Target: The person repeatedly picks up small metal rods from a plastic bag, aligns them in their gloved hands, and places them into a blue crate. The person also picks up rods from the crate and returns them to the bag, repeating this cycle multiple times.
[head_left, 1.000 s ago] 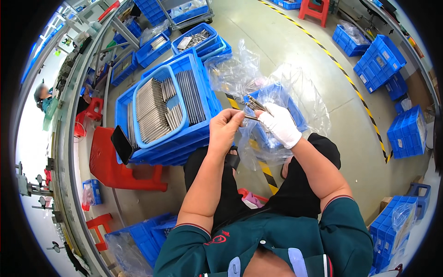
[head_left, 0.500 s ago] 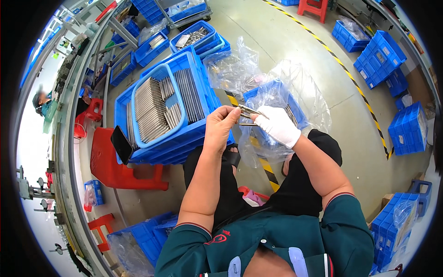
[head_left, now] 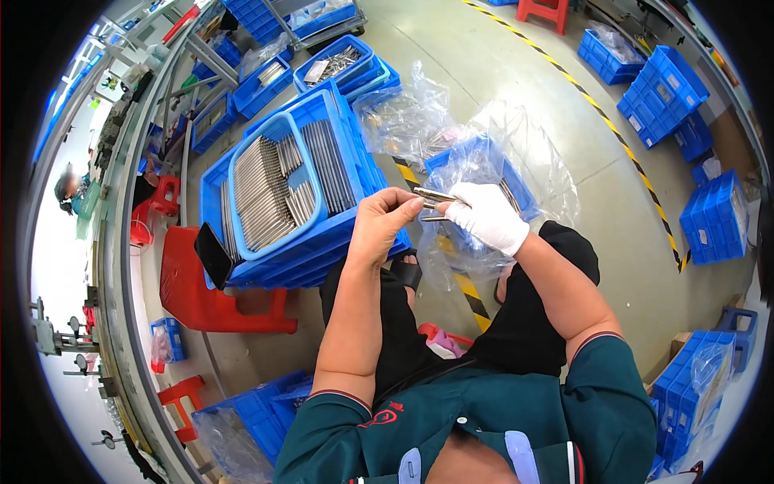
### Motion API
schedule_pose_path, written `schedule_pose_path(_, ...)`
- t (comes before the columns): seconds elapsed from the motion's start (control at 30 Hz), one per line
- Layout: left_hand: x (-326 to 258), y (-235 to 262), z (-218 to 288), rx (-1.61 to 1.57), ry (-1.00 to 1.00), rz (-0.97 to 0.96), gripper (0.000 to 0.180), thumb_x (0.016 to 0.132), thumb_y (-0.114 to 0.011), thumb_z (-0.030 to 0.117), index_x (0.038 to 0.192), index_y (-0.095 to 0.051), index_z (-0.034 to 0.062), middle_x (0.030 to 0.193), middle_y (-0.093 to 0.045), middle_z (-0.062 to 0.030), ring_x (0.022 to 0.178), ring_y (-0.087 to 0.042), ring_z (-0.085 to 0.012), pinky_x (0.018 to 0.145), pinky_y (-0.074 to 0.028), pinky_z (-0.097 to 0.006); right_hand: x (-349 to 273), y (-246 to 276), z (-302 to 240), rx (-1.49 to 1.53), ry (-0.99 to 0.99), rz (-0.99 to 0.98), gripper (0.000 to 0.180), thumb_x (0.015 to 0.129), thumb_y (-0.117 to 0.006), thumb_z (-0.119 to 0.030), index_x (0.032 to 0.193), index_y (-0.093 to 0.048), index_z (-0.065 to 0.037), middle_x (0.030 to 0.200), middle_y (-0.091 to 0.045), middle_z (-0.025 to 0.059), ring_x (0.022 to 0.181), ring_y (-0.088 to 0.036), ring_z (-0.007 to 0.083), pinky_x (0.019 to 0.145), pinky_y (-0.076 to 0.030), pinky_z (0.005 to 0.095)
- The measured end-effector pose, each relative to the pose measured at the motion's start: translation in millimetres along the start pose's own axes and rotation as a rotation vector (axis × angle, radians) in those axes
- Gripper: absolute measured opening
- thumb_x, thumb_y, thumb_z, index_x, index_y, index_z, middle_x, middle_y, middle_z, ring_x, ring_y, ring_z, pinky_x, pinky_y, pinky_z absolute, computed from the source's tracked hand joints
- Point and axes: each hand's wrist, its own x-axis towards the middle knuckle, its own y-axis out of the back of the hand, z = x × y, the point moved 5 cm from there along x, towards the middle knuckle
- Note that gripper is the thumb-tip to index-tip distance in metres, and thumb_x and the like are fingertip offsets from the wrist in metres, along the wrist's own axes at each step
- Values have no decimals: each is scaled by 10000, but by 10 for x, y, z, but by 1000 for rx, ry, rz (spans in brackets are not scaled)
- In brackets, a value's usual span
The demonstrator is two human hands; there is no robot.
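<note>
My bare left hand (head_left: 380, 223) is closed, its thumb and forefinger pinching the end of a short, shiny metal rod (head_left: 435, 195). In a white glove, my right hand (head_left: 488, 219) is closed round the rod's other end. A second metal piece (head_left: 434, 218) pokes out below the gloved fingers; its full shape is hidden. Below and behind the gloved hand stands a blue crate (head_left: 524, 192) lined with clear plastic, with metal rods partly showing. Left of my bare hand, a light blue basket (head_left: 235, 187) holds rows of metal rods on top of stacked blue crates (head_left: 355, 230).
A black phone-like slab (head_left: 213, 256) leans at the near corner of the crate stack. A red stool (head_left: 189, 282) stands left of my legs. Loose clear plastic (head_left: 411, 121) lies ahead. Blue crates (head_left: 663, 97) line the right side, beyond a yellow-black floor stripe (head_left: 621, 145).
Both hands stay nearly in place, still on the metal rod. The lower metal piece now shows less beside the gloved fingers.
</note>
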Motion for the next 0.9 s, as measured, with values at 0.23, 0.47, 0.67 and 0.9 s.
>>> schedule_pose_path(0.23,-28,-44,10,19,25,-13,205,818,-704,200,809,-646,3,681,-581,-9,622,-485,-67,586,-366,-213,-7,-48,81,114,-64,27,310,875,-564,-329,823,-605,-26,728,-575,175,689,-557,328,638,-429,387)
schedule_pose_path(0.47,-12,119,79,38,-42,110,190,849,-667,170,878,-664,-18,710,-594,-15,629,-497,-62,585,-380,-203,17,-11,117,65,-67,-15,347,885,-552,-349,804,-600,-15,694,-555,174,656,-532,313,623,-415,377)
schedule_pose_path(0.67,-4,63,-32,-58,14,37,178,853,-666,164,877,-654,-12,720,-592,-11,645,-498,-70,598,-388,-209,21,-61,82,264,-196,-176,345,876,-567,-335,776,-593,-6,629,-500,44,610,-450,124,572,-380,296)
schedule_pose_path(0.9,-20,42,-3,-26,7,-14,138,832,-686,138,849,-646,7,724,-599,-17,639,-512,-74,595,-402,-217,26,-111,83,239,-160,-215,345,874,-576,-332,759,-588,-7,612,-489,32,597,-437,113,560,-374,287)
